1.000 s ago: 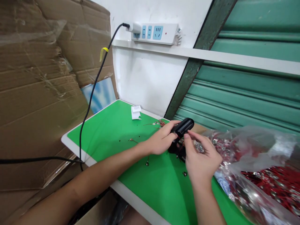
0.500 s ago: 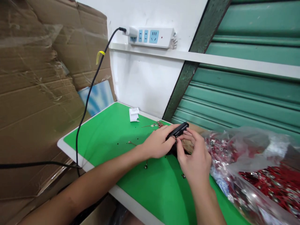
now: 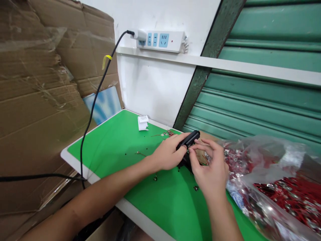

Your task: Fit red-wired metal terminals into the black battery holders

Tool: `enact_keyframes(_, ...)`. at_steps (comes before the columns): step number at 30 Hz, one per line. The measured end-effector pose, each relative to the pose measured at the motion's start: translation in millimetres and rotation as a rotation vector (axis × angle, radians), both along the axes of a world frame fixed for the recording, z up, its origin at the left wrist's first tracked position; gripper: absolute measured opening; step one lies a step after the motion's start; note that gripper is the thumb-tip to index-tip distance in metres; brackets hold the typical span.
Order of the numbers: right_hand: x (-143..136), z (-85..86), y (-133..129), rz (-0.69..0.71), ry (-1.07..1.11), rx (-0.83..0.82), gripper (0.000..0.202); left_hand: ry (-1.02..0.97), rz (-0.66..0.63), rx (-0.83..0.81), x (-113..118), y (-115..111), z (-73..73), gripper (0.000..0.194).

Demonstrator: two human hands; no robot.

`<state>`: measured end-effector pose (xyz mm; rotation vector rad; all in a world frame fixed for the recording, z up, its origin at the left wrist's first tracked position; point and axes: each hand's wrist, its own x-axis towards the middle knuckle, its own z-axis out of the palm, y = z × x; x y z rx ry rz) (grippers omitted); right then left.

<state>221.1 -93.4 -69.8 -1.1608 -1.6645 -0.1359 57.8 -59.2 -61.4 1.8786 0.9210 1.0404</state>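
Note:
My left hand (image 3: 167,152) is wrapped round a black stapler-like tool (image 3: 191,138) with a long rounded top; its exact kind is unclear. The tool's darker lower part shows beneath the fingers, near the green tabletop. Close by on the right, my right hand (image 3: 210,170) has its thumb and index finger pinched at the tool's side. What sits between those fingertips is too small and too covered to name. Thin copper-coloured strands lie behind the right fingers. A small metal piece (image 3: 196,188) rests on the green mat (image 3: 175,207) below that hand.
A clear plastic bag (image 3: 281,160) full of red cords with silvery pieces fills the right side. Folded white paper (image 3: 142,123) and a small beaded heap (image 3: 170,133) lie farther back. A black cable (image 3: 88,124) hangs from the power strip (image 3: 160,41). Cardboard (image 3: 37,100) stands left.
My right fingers have loosened and drawn slightly away from the tool's top end, with the hand a little farther right. My left hand keeps its hold on the tool.

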Motion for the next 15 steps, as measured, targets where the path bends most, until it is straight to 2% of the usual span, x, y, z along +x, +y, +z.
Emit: enact_keyframes(15, -1.4, -3.5, 1.4, -0.053, 0.104, -0.046, 0.038, 0.048, 0.018, 0.034, -0.9, -0.6, -0.8, 0.058)
